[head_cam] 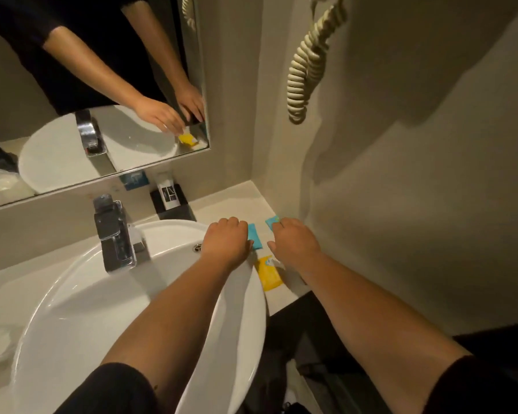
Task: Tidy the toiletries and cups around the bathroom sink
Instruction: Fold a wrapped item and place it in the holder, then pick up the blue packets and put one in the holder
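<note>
Both my hands rest on the counter to the right of the white sink [108,294]. My left hand [226,237] lies palm down with its fingers on a blue sachet [255,238]. My right hand [293,239] presses on a second blue sachet [272,221], of which only a corner shows. Whether either hand grips its sachet or only touches it is hidden under the fingers. A yellow sachet [269,272] lies on the counter between my wrists, close to the front edge.
A chrome tap [115,234] stands behind the basin. A black tray [174,203] with a white tube sits against the wall under the mirror [102,85]. A coiled cord [308,61] hangs on the right wall. The counter [231,198] ends at the wall corner.
</note>
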`<state>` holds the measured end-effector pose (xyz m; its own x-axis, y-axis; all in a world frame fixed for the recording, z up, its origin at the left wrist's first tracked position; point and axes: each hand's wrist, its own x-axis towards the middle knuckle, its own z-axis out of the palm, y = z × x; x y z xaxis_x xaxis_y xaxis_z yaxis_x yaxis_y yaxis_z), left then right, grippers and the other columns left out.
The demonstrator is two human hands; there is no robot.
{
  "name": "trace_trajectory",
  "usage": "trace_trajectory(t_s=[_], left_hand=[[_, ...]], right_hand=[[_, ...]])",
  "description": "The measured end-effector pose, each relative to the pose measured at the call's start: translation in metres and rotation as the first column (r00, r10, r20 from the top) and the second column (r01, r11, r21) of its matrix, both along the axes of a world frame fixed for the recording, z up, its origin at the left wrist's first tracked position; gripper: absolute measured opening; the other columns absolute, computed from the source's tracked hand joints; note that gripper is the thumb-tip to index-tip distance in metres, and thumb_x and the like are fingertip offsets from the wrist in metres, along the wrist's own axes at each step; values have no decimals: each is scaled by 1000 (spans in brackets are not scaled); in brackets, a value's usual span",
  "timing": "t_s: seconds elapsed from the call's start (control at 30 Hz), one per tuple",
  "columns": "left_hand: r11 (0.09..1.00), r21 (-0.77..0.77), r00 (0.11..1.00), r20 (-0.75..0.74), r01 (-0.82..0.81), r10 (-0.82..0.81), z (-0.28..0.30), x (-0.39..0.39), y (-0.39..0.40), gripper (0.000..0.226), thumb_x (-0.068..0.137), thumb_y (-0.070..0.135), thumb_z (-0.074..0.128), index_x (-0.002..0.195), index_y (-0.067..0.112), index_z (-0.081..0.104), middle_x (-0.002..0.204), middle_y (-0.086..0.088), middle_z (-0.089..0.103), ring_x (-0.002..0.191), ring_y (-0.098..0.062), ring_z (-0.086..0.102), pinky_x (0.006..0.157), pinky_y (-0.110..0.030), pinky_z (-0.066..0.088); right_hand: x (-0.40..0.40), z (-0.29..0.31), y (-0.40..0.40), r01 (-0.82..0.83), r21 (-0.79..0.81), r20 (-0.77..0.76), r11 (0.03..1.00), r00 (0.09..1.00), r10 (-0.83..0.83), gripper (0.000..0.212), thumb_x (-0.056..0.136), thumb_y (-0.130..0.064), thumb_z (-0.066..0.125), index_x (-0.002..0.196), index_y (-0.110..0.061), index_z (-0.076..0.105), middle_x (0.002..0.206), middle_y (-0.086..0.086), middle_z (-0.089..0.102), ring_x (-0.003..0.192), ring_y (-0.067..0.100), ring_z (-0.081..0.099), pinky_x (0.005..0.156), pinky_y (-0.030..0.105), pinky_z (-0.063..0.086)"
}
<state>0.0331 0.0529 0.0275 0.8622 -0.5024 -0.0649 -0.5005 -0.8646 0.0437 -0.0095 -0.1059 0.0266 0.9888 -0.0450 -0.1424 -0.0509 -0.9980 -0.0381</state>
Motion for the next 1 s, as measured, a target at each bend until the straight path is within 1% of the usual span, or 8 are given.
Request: trace_trajectory(t_s=[0.13, 0.27, 0.47, 0.57, 0.67, 0.77, 0.9, 1.0], left_hand=[[1000, 8, 999, -49, 22, -22, -12, -4, -28, 43, 96, 44, 45, 125, 13, 51, 121, -10, 56, 109, -29, 53, 86, -37, 40], [1000, 25, 991, -136, 5, -2, -27, -9, -53, 39, 97, 40, 44, 120, 10, 52, 117, -12, 58, 106, -30, 55, 85, -37, 42], [991, -73, 951, -297, -115, 88, -46, 1, -83, 33, 97, 34, 46, 116, 9, 54, 111, -11, 59, 102, -30, 58, 78, -37, 44], [959, -118, 889, -419, -256, 186, -56, 9, -93, 32, 98, 33, 46, 114, 7, 54, 112, -12, 59, 105, -31, 58, 79, -38, 43], [909, -150, 812, -521, -389, 262, -69, 19, -103, 32, 97, 32, 49, 109, 3, 57, 112, -16, 62, 107, -33, 58, 82, -38, 43], [824, -187, 717, -616, -535, 326, -80, 25, -111, 30, 94, 29, 56, 103, 1, 61, 105, -18, 65, 99, -33, 61, 72, -33, 41], [733, -237, 639, -694, -638, 332, -86, 34, -117, 21, 87, 20, 63, 90, -1, 64, 91, -16, 67, 91, -33, 64, 65, -31, 40], [667, -219, 561, -748, -712, 353, -92, 41, -118, 20, 79, 14, 68, 91, -2, 68, 85, -17, 66, 87, -34, 66, 65, -33, 50]], right_hand=[[-14, -9, -18, 144, 50, -65, 988, 988, -141, 44, 96, -40, 48, 129, -10, 48, 125, 11, 53, 118, 29, 49, 92, 38, 45], [-21, -22, -25, 183, 66, -106, 981, 979, -176, 40, 97, -36, 47, 124, -8, 51, 120, 12, 56, 112, 29, 54, 90, 37, 46], [-16, -40, -24, 283, 97, -144, 954, 953, -268, 28, 94, -16, 48, 120, -7, 54, 117, 14, 59, 108, 30, 59, 85, 38, 50], [-10, -43, -24, 311, 80, -165, 947, 941, -295, 28, 95, -9, 45, 119, -3, 56, 118, 16, 61, 107, 33, 61, 84, 40, 52], [-3, -48, -24, 362, 111, -195, 926, 921, -337, 29, 96, -9, 41, 118, -3, 58, 118, 17, 62, 108, 34, 62, 84, 41, 52], [4, -56, -24, 425, 172, -215, 889, 897, -387, 30, 97, -13, 41, 117, -3, 60, 118, 18, 63, 107, 35, 63, 85, 41, 52], [6, -71, -25, 447, 211, -215, 869, 889, -405, 28, 95, -11, 44, 118, -4, 59, 119, 19, 61, 110, 36, 61, 89, 40, 50], [8, -79, -26, 465, 255, -184, 847, 884, -430, 24, 94, -9, 46, 113, -4, 60, 115, 18, 62, 106, 37, 61, 83, 40, 50]])
